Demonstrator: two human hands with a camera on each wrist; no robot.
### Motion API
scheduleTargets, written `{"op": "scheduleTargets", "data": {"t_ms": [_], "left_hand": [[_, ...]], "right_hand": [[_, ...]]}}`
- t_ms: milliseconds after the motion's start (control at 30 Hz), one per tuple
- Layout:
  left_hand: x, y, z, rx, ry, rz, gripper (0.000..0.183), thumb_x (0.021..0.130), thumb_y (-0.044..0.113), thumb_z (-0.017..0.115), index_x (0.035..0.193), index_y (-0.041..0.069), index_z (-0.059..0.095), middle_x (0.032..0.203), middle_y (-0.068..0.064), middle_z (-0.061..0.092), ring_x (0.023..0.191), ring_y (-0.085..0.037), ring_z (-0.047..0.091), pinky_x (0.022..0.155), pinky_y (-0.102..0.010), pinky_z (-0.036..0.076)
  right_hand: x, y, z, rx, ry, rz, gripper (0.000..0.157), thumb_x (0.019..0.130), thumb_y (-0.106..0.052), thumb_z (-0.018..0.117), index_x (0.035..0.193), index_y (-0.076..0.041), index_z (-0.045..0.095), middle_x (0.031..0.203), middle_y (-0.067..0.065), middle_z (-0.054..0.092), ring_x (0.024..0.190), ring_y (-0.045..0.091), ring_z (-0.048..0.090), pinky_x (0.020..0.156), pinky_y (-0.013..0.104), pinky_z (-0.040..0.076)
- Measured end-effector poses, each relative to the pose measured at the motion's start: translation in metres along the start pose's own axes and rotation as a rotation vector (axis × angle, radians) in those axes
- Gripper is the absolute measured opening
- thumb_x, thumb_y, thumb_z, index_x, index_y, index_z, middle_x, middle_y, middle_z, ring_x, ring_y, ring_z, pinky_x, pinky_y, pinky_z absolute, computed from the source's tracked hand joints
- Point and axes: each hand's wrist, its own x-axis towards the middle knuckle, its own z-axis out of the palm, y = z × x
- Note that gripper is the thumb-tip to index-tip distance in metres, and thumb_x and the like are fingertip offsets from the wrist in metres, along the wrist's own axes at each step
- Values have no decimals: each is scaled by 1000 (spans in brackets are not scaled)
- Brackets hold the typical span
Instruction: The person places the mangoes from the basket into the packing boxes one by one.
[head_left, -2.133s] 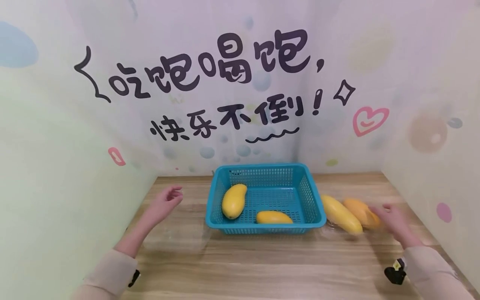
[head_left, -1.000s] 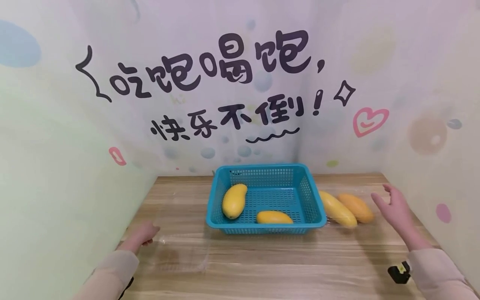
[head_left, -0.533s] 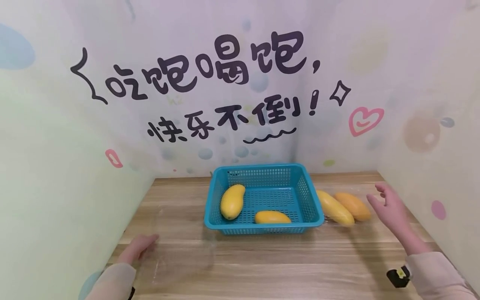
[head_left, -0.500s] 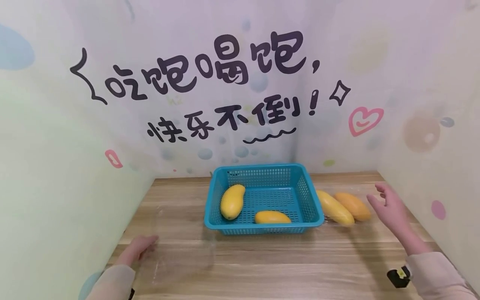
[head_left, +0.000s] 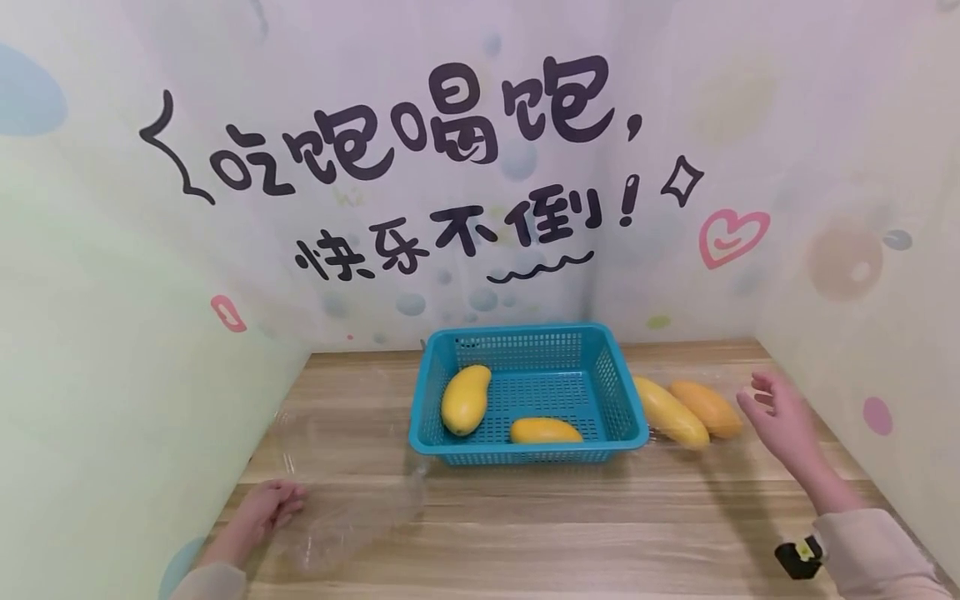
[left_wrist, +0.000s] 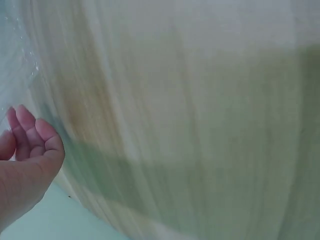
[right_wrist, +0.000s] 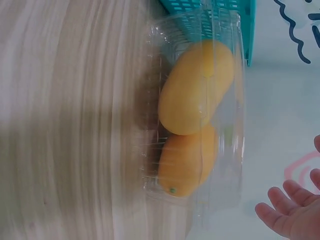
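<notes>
A blue basket [head_left: 528,457] stands mid-table with one mango [head_left: 466,400] at its left and another mango [head_left: 546,431] at its front. Left of it lies a clear plastic container [head_left: 352,508], hard to make out. My left hand [head_left: 272,507] is at that container's left side, fingers loosely curled; the left wrist view shows the fingertips near the clear plastic [left_wrist: 17,57], contact uncertain. To the right, a clear plastic box [right_wrist: 227,165] holds a yellow mango [right_wrist: 197,87] and an orange mango [right_wrist: 187,160]. My right hand [head_left: 780,421] hovers beside it, fingers relaxed, holding nothing.
The wooden table [head_left: 540,533] is bounded by a printed cloth backdrop [head_left: 480,192] at the back and both sides. A black wrist device [head_left: 798,557] sits at the right sleeve [head_left: 870,542].
My left hand came down toward the front left, and the left clear container shifted and turned. My right hand drew back from the orange mango. The basket and its mangoes stayed put.
</notes>
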Motion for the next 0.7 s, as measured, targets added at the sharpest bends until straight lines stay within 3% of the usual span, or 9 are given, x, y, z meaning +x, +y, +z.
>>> {"op": "scheduleTargets", "data": {"t_ms": [167, 433, 533, 633, 667, 700], "left_hand": [[-9, -5, -9, -44, 33, 88, 23, 96, 2, 34, 82, 9, 51, 67, 12, 60, 60, -1, 54, 54, -16, 44], [-33, -14, -25, -21, 104, 91, 14, 97, 4, 34, 87, 5, 45, 71, 20, 60, 66, 1, 57, 60, -17, 46], [-39, -22, -29, -48, 104, 149, 13, 98, 8, 35, 88, 10, 44, 72, 23, 59, 64, 3, 53, 57, -16, 42], [-43, -31, -32, -100, 99, 257, 14, 98, 12, 37, 86, 16, 43, 73, 25, 60, 58, 2, 46, 51, -15, 36], [-44, -34, -32, -116, 90, 300, 14, 98, 14, 39, 85, 17, 44, 75, 24, 61, 56, 1, 43, 50, -15, 33], [-44, -35, -31, -123, 88, 319, 13, 98, 15, 40, 86, 17, 43, 75, 24, 61, 55, 1, 41, 49, -15, 33]], "right_hand": [[-6, 1, 3, 40, -82, 57, 58, 98, -24, 40, 134, 17, 19, 128, 41, 31, 111, 56, 35, 85, 63, 34], [-11, 1, 6, 47, -105, 61, 59, 98, -25, 39, 134, 18, 19, 128, 40, 32, 112, 55, 34, 86, 64, 32], [-12, 2, 7, 45, -104, 63, 59, 98, -26, 39, 134, 17, 20, 128, 40, 32, 112, 54, 35, 86, 63, 33], [-12, 3, 8, 35, -99, 63, 59, 98, -27, 40, 134, 16, 21, 128, 39, 34, 111, 53, 37, 87, 39, 45], [-12, 3, 8, 38, -97, 58, 59, 98, -27, 40, 134, 16, 22, 128, 39, 34, 111, 53, 38, 85, 38, 45], [-13, 2, 9, 33, -96, 51, 58, 98, -26, 41, 133, 16, 23, 128, 39, 35, 111, 52, 38, 83, 29, 46]]}}
